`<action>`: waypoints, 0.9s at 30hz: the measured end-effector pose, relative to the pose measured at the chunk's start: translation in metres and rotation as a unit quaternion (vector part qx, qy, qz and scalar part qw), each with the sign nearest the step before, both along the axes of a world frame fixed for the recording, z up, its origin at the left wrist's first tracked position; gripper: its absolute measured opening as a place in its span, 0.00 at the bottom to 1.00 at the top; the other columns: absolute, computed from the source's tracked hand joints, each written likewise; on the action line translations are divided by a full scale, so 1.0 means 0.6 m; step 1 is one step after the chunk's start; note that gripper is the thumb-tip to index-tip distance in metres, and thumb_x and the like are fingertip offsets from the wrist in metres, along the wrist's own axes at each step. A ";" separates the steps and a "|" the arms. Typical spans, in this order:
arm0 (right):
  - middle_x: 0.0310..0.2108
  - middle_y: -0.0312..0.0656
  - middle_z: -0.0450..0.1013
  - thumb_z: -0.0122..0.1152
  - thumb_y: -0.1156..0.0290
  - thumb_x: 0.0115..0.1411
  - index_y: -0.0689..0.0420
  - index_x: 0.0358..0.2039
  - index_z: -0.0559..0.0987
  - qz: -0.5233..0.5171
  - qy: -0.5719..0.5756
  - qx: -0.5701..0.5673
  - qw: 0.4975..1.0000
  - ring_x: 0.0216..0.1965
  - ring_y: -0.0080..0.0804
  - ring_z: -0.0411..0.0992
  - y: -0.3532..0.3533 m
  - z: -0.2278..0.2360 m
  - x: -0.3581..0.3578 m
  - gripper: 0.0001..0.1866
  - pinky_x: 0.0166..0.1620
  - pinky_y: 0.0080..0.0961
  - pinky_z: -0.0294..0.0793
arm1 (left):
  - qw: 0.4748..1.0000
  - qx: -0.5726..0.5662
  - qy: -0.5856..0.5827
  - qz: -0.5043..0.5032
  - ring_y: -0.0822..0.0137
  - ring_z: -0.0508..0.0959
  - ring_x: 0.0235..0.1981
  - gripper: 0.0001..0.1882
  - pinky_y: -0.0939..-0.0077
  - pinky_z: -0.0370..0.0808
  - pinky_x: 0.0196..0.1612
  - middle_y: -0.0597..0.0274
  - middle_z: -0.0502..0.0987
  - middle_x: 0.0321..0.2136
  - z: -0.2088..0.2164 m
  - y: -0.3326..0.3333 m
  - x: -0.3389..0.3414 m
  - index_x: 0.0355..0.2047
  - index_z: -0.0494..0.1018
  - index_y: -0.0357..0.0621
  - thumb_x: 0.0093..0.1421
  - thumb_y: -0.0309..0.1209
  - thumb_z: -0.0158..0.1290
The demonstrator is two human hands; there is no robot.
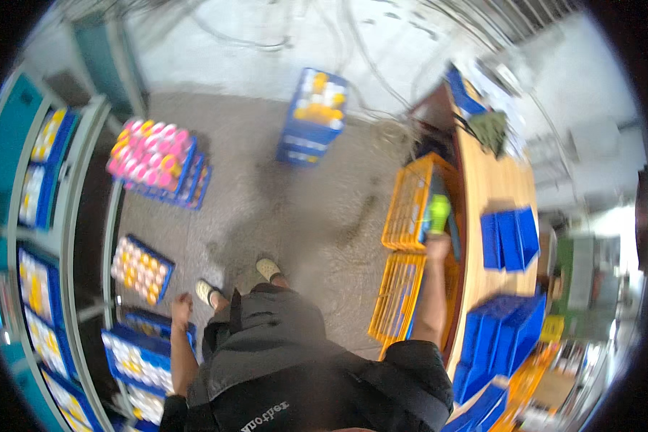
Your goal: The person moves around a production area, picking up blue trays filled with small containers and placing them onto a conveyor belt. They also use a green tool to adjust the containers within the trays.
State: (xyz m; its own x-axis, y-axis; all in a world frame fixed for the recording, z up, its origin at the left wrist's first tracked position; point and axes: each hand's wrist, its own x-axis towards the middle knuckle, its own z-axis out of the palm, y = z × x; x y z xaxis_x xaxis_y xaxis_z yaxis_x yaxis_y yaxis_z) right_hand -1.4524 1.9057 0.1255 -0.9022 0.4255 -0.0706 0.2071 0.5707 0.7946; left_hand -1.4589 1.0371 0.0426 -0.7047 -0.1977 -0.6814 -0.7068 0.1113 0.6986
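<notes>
My right hand [437, 246] reaches out beside the wooden table and is closed around a bright yellow-green object [439, 210]; motion blur hides its exact kind. Just beyond and below it is a yellow lattice crate [402, 205], with dark blue-grey material at its inner side. A second yellow crate [396, 297] lies nearer to me, alongside my right forearm. My left hand [182, 308] hangs by my left side, near a blue tray of pale and orange-topped pieces [144, 270]. Its fingers are small and blurred, and nothing clearly shows in them.
Stacked blue trays with pink and yellow tops [151, 158] stand on the floor at left. A blue crate stack [313, 119] stands ahead by the white wall. Teal-grey racks [86, 165] line the left. Blue bins [500, 327] and a green cloth [489, 131] lie on the table [493, 173].
</notes>
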 end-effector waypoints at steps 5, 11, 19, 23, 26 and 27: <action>0.25 0.40 0.73 0.48 0.64 0.64 0.52 0.29 0.78 -0.149 0.441 -0.423 0.777 0.20 0.29 0.67 0.243 0.223 -0.187 0.12 0.23 0.33 0.69 | 0.976 -0.198 0.035 -0.082 0.53 0.76 0.51 0.25 0.66 0.70 0.55 0.40 0.75 0.49 0.107 0.039 0.003 0.51 0.71 0.31 0.59 0.37 0.52; 0.27 0.45 0.74 0.52 0.67 0.59 0.61 0.29 0.76 -0.077 0.507 -0.674 0.532 0.23 0.37 0.70 0.065 0.049 -0.315 0.10 0.28 0.38 0.75 | 0.973 -0.191 -0.059 0.111 0.51 0.78 0.46 0.23 0.66 0.73 0.51 0.45 0.79 0.42 0.022 0.014 0.200 0.45 0.75 0.33 0.56 0.38 0.56; 0.56 0.52 0.63 0.53 0.66 0.65 0.61 0.63 0.59 -0.300 -0.133 -0.737 0.591 0.54 0.48 0.67 -0.764 -0.233 -0.272 0.28 0.50 0.44 0.75 | 0.973 -0.192 -0.034 0.121 0.64 0.77 0.28 0.18 0.71 0.75 0.31 0.65 0.76 0.24 -0.159 -0.054 0.581 0.32 0.74 0.47 0.38 0.20 0.63; 0.53 0.49 0.69 0.53 0.63 0.66 0.61 0.62 0.60 -0.004 -0.368 -0.673 0.641 0.49 0.39 0.72 -1.064 -0.186 -0.295 0.28 0.46 0.36 0.75 | 0.799 0.048 -0.203 0.564 0.70 0.76 0.25 0.08 0.71 0.73 0.25 0.69 0.75 0.23 -0.120 -0.070 0.591 0.32 0.73 0.50 0.50 0.27 0.57; 0.47 0.46 0.73 0.55 0.63 0.64 0.62 0.58 0.65 0.047 -0.393 -0.682 0.615 0.44 0.34 0.74 -1.158 -0.132 -0.347 0.26 0.42 0.33 0.76 | 0.872 -0.011 -0.197 0.447 0.72 0.76 0.22 0.05 0.72 0.74 0.21 0.66 0.75 0.22 -0.098 -0.091 0.567 0.31 0.73 0.47 0.52 0.28 0.55; 0.45 0.45 0.73 0.55 0.63 0.64 0.62 0.57 0.66 0.062 -0.383 -0.687 0.615 0.42 0.33 0.75 -1.170 -0.116 -0.362 0.24 0.41 0.32 0.76 | 0.898 -0.045 -0.148 0.412 0.71 0.76 0.22 0.05 0.72 0.74 0.21 0.65 0.75 0.22 -0.098 -0.100 0.553 0.30 0.73 0.46 0.51 0.27 0.55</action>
